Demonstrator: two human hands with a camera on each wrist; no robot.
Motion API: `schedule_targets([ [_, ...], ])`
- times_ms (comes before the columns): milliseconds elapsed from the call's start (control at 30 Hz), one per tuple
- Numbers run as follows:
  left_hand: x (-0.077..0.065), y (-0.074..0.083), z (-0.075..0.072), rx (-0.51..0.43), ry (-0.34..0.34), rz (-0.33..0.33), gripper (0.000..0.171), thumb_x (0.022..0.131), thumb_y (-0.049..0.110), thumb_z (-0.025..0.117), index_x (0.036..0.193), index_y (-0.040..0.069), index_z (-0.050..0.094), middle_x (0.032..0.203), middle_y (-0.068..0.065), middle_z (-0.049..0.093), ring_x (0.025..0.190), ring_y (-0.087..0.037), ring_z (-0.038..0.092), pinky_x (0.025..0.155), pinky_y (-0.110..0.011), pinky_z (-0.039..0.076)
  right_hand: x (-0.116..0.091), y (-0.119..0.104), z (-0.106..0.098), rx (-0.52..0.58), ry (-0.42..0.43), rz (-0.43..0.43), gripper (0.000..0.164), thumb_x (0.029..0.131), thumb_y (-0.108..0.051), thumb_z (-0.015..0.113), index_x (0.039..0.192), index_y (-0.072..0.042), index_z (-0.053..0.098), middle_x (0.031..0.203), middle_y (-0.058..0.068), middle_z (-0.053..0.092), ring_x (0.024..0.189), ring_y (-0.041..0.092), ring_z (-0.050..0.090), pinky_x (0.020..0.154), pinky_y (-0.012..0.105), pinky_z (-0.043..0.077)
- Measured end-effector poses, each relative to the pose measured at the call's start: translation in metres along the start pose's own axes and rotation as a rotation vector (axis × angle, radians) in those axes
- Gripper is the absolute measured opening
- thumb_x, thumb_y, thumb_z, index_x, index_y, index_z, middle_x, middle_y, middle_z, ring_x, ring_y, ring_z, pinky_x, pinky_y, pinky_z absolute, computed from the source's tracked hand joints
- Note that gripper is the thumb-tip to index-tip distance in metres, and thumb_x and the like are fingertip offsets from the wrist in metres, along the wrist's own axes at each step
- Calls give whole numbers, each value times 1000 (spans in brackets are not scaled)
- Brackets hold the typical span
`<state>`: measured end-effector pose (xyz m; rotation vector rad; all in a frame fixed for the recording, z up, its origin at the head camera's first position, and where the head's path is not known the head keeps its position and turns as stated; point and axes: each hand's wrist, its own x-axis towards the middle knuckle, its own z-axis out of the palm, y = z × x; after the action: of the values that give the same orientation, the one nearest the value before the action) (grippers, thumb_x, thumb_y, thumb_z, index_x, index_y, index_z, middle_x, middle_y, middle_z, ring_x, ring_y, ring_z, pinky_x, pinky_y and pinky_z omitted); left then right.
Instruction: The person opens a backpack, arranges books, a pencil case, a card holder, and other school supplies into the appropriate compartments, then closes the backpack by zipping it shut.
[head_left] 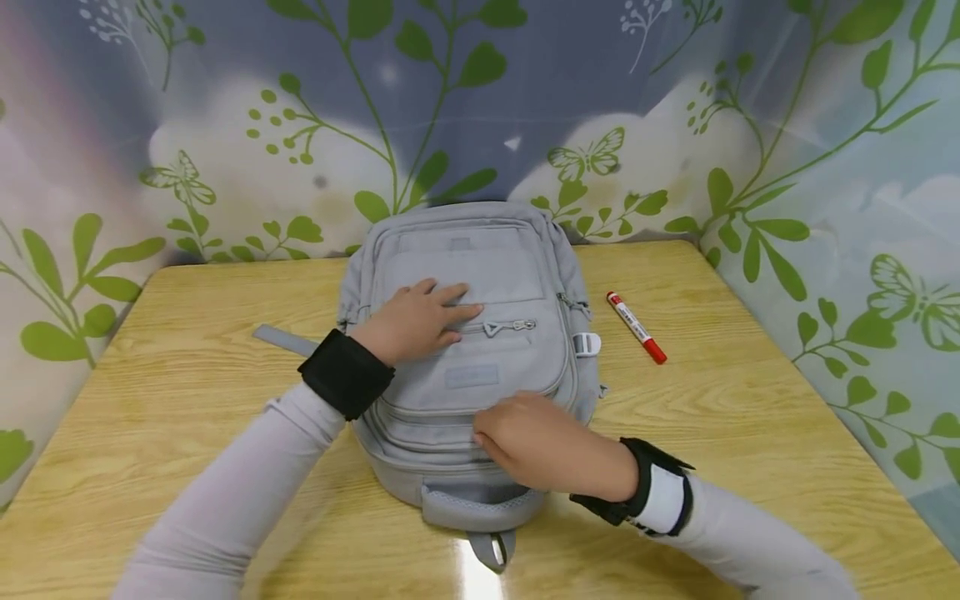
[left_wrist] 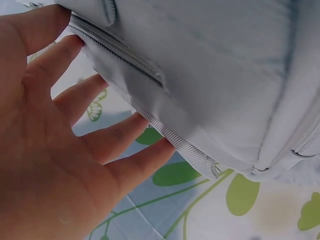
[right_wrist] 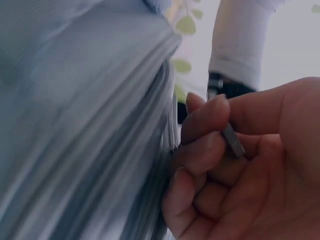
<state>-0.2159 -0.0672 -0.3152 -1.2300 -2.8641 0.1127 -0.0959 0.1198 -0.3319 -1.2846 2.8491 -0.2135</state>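
A grey backpack (head_left: 465,271) lies on its back, its carry handle (head_left: 483,512) toward the person. On its front panel my left hand (head_left: 412,323) rests with fingers spread, beside a short zipper with a triangular pull (head_left: 492,328). In the left wrist view, the fingertips (left_wrist: 167,145) touch the grey fabric. My right hand (head_left: 543,446) is at the zipped edge nearest the handle, fingers curled. The right wrist view shows a grey zipper pull (right_wrist: 233,140) pinched between its thumb and fingers; the zipper's slider is hidden.
A red-and-white marker (head_left: 636,327) lies on the wood-grain table (head_left: 720,400) right of the backpack. A grey strap (head_left: 283,340) sticks out on the left, and a white buckle (head_left: 587,344) is on the right side. Leaf-patterned cloth (head_left: 315,125) stands behind the table.
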Motion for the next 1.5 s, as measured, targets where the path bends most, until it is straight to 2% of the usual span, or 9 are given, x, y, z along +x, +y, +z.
schedule_targets([
  [267,0,2,1,-13,35,6,49,94,33,54,141,24,43,149,-12,36,129,-47,37,99,-57,39,20,-18,3,-121,-10,-115,13,96,-19,53,87,-13,62,70,-4,55,64,11,51,60,23,41],
  [400,1,1,3,10,51,11,49,94,33,55,141,24,43,148,-12,36,128,-47,39,97,-56,41,35,-22,-6,-143,-102,-142,15,97,-18,50,90,-12,62,70,-2,57,63,12,54,56,23,42],
  [567,1,0,5,50,82,39,49,92,34,58,139,24,47,145,-13,40,121,-47,45,89,-54,46,59,-24,-21,-51,-289,-120,16,99,-19,47,92,-11,60,62,-3,48,55,10,49,49,20,37],
  [733,5,-4,6,62,92,81,49,91,36,58,138,24,48,143,-12,41,116,-46,48,84,-52,50,81,-21,-27,113,-343,-92,27,101,-18,42,74,-14,46,55,-5,34,45,8,33,47,18,28],
  [867,4,-15,5,-136,77,164,46,94,30,56,137,15,49,143,-17,41,126,-41,43,101,-50,40,85,-16,-29,182,-324,-50,31,100,-16,42,69,-17,42,53,-6,33,45,7,31,49,19,28],
  [1000,-18,-25,6,-351,60,172,41,96,22,52,135,10,50,144,-18,41,133,-34,38,109,-47,32,77,-13,-33,175,-262,-23,31,99,-17,45,68,-19,46,54,-7,36,48,7,35,51,19,30],
  [1233,-80,-16,12,-385,250,132,31,92,15,59,123,11,60,114,-7,58,102,-20,54,86,-34,46,60,-10,-37,215,-152,24,21,97,-20,51,81,-15,65,57,-8,45,50,4,43,51,17,34],
  [1333,-98,-7,17,-519,205,85,30,91,14,61,121,13,62,93,4,57,83,-7,51,72,-26,45,54,-11,-35,168,-97,18,21,95,-19,53,77,-16,62,55,-9,40,49,3,39,50,16,30],
  [1500,-105,8,26,-766,74,90,28,91,17,60,119,12,61,81,7,61,71,0,53,64,-22,48,51,-16,-34,136,-25,32,25,93,-26,58,70,-18,54,54,-9,37,48,3,37,47,17,27],
])
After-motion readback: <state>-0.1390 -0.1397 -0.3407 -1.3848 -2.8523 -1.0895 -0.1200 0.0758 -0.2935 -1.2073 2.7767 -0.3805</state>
